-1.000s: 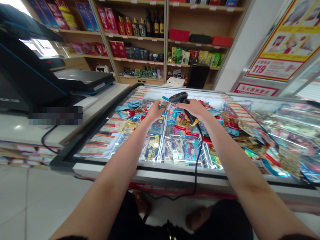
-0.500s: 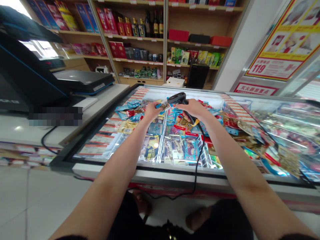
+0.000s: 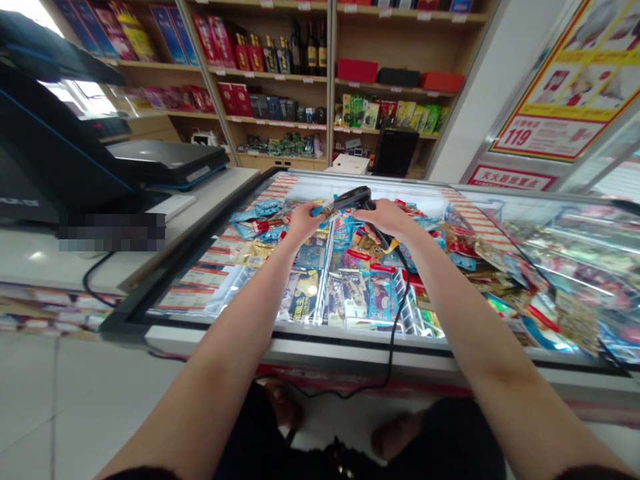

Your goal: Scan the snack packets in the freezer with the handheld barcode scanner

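Note:
My right hand [image 3: 387, 219] is wrapped round the grip of a black barcode scanner [image 3: 353, 198], whose head points left. A black cable [image 3: 403, 293] hangs from the grip and runs down over the freezer's front edge. Between the fingertips of my left hand [image 3: 305, 223] is a small wrapped packet [image 3: 327, 212] with blue and brown on it; the scanner's head is right beside it and covers part of it. Both hands are above the glass top of a chest freezer [image 3: 300, 337], where several colourful snack packets [image 3: 260, 225] lie in a heap.
Wrapped ice creams [image 3: 355, 293] show through the glass in wire baskets. More bags [image 3: 530, 300] lie on the right. At left, a counter [image 3: 200, 200] holds a black checkout machine [image 3: 55, 147] with a flat scale plate [image 3: 170, 159]. Stocked shelves [image 3: 280, 77] stand behind.
The scanner's head has dipped slightly and come closer over the packet in my left hand, so less of the packet shows. Both arms stay almost where they were.

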Available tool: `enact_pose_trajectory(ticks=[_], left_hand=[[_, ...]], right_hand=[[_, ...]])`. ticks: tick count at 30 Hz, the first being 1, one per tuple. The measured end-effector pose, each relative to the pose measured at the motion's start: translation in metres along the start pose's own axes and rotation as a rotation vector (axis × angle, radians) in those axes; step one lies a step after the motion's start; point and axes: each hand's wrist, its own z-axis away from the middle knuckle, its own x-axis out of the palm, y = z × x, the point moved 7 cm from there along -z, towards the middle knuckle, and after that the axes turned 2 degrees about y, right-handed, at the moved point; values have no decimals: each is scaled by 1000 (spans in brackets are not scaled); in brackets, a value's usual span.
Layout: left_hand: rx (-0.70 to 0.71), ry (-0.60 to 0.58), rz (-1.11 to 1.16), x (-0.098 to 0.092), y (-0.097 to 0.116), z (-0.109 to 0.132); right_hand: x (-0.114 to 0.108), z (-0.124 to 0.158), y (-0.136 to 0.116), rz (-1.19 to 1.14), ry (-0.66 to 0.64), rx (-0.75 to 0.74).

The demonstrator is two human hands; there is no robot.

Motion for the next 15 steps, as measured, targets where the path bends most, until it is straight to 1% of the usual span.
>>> enact_pose_trajectory(ticks=[5, 8, 10, 12, 15], left_hand=[[3, 9, 5, 1, -2, -1], [-25, 13, 90, 7, -7, -4], [-62, -3, 201, 16, -8, -6], [-103, -33, 326, 28, -4, -8], [-158, -100, 513, 49, 13, -10]], right_hand=[[-3, 1, -1, 4, -1, 30], [-14, 0, 1, 12, 19, 76], [-24, -2, 3, 1, 35, 89], [-35, -3, 5, -15, 62, 87], [-52, -3, 6, -42, 130, 80]])
